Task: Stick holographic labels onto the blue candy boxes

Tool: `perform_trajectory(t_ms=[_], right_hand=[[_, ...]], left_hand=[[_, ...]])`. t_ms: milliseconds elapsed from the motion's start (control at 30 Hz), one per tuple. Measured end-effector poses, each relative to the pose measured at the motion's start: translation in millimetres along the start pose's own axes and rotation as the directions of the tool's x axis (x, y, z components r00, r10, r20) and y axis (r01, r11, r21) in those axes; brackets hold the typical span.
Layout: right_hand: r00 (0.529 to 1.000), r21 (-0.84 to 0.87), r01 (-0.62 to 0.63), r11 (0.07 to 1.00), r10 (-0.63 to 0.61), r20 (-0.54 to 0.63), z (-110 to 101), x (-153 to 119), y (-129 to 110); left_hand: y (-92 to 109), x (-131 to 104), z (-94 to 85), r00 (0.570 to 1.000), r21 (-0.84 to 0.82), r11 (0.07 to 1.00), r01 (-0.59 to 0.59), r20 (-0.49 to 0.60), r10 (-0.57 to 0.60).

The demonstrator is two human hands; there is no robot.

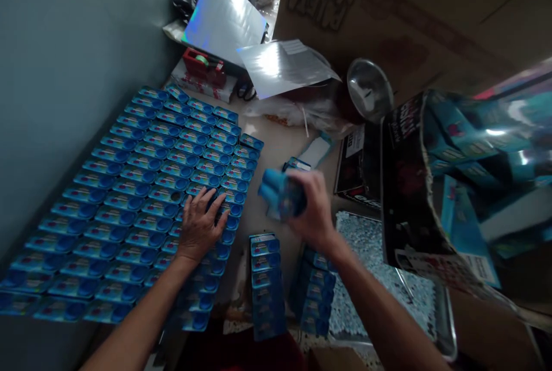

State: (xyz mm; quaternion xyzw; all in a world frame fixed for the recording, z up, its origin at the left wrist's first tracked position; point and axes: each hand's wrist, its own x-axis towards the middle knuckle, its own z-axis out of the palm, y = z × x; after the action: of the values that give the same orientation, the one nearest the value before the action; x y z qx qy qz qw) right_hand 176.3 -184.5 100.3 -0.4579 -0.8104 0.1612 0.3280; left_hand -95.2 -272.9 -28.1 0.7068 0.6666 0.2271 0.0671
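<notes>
Blue-pack grid (pixel 144 161), packs crosswise; left hand (pixel 200 222), nearer, spread upon it; right hand (pixel 314 205), rightward of grid, gripping blurred bundle (pixel 272 188).

"PALETA MUSICAL" on cardboard box (pixel 405 20)

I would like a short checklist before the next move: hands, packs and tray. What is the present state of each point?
1. Left hand resting on the rows of blue packs: ok, fingers spread.
2. Right hand gripping the blue items: ok.
3. Number of items held: cannot tell, they are blurred.
4. All packs in the rows looking alike: not ok, one near the left hand shows a dark round spot.
5. Tray fully visible: not ok, the right forearm crosses it.
</notes>
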Motion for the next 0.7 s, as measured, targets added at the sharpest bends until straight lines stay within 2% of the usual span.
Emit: perform_trajectory(t_ms=[33, 100, 200, 267, 333, 567, 633, 700], right_hand=[[0.998, 0.000, -0.008, 1.000, 0.008, 0.062, -1, -34, -10], [0.995, -0.032, -0.076, 0.997, 0.078, 0.069, 13, -90, -11], [0.998, -0.143, -0.059, 0.988, 0.061, 0.005, 49, -134, 18], [1.000, -0.233, 0.001, 0.972, -0.003, -0.005, 65, -142, 40], [0.999, -0.301, 0.032, 0.953, -0.027, 0.023, 71, -141, 54], [0.977, -0.368, 0.179, 0.912, -0.121, 0.175, 74, -137, 53], [0.987, -0.379, 0.131, 0.916, -0.086, 0.133, 78, -141, 58], [0.997, -0.352, 0.025, 0.936, 0.002, 0.078, 80, -143, 65]], left_hand=[[0, 0, 0.3, 1.000, -0.004, 1.000, 0.001, 0.001, -0.001], [-1, 0, 1.0, 1.000, -0.003, 1.000, -0.002, 0.002, 0.002], [-1, -1, 1.9, 1.000, 0.017, 1.000, -0.012, 0.005, 0.012], [-2, -2, 2.4, 1.000, 0.026, 0.999, -0.019, 0.007, 0.018], [-2, -2, 2.6, 1.000, 0.026, 0.999, -0.021, 0.010, 0.021], [-1, -1, 1.1, 1.000, 0.015, 1.000, -0.024, 0.003, 0.024], [-1, -1, 1.0, 1.000, 0.011, 1.000, -0.022, 0.002, 0.022], [-1, -2, 2.3, 1.000, 0.007, 1.000, -0.019, 0.003, 0.019]])
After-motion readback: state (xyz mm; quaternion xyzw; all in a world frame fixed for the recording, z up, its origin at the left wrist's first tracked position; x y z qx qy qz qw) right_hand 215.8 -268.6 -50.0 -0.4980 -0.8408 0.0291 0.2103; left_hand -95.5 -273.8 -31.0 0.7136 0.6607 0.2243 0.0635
